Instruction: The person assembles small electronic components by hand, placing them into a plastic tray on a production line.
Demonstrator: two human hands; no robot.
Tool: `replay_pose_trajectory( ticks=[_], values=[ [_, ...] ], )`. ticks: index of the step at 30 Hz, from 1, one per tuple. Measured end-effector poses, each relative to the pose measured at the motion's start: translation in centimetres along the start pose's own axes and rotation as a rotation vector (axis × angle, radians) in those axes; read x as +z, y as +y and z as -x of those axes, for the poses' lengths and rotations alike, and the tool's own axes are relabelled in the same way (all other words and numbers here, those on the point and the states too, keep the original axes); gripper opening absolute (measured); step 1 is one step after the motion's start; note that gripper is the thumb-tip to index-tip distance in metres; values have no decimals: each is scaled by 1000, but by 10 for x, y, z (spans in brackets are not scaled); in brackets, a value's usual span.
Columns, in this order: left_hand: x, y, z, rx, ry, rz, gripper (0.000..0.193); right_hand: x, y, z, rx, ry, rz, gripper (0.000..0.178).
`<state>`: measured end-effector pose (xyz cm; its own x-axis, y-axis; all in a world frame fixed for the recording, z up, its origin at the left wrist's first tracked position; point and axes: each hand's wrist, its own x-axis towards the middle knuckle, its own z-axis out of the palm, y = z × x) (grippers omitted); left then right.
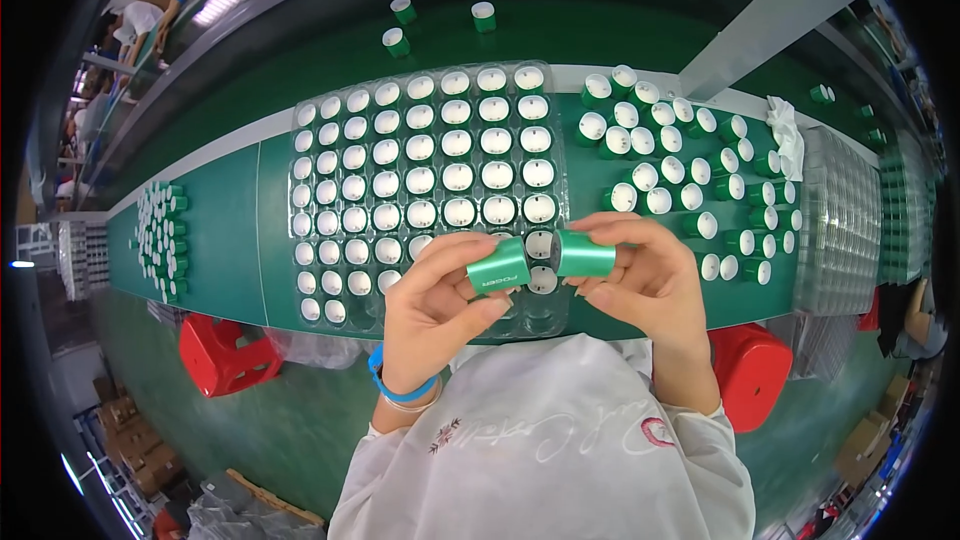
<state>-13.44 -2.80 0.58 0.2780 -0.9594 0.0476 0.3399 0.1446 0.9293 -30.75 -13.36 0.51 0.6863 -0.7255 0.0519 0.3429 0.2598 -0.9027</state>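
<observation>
In front of my chest I hold two small shiny green oval casings, one per hand, with their ends facing each other and a narrow gap between them. My left hand (428, 292) pinches one green casing (497, 267) between thumb and fingers; pale lettering runs along its side. In my right hand (657, 275) is the other green casing (587, 255), its dark end turned toward the left one. Below them on the green bench lies a clear plastic tray (562, 155), with rows of green pieces with white oval tops in its pockets. My hands cover part of its near rows.
Loose green pieces with white tops (699, 172) stand right of the tray; another cluster (160, 240) is far left. Stacked clear trays (838, 220) and a white cloth (787, 138) lie at the right. Red stools (222, 355) flank me. A grey post (770, 25) rises behind the bench.
</observation>
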Motion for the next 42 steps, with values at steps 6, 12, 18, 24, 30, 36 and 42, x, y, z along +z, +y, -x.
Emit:
replay_pose_trajectory(
  ticks=[6,12,18,24,30,36,42],
  values=[
    [5,2,0,36,37,-31,38,-2,0,1,1,-40,43,31],
    [-1,0,1,29,22,-124,39,4,-4,-2,68,28,54,39],
    [3,3,2,-39,33,-57,40,3,-4,1,229,67,-86,39],
    [-8,-7,2,103,-34,-20,34,-1,3,-1,16,6,-39,34],
    [0,-6,4,54,86,-16,38,4,-2,-1,55,68,-30,25],
    [-2,-6,5,28,99,-47,39,2,-5,1,144,35,-29,25],
    [-1,-8,4,47,90,-33,38,3,-4,1,147,60,19,27]
  ],
)
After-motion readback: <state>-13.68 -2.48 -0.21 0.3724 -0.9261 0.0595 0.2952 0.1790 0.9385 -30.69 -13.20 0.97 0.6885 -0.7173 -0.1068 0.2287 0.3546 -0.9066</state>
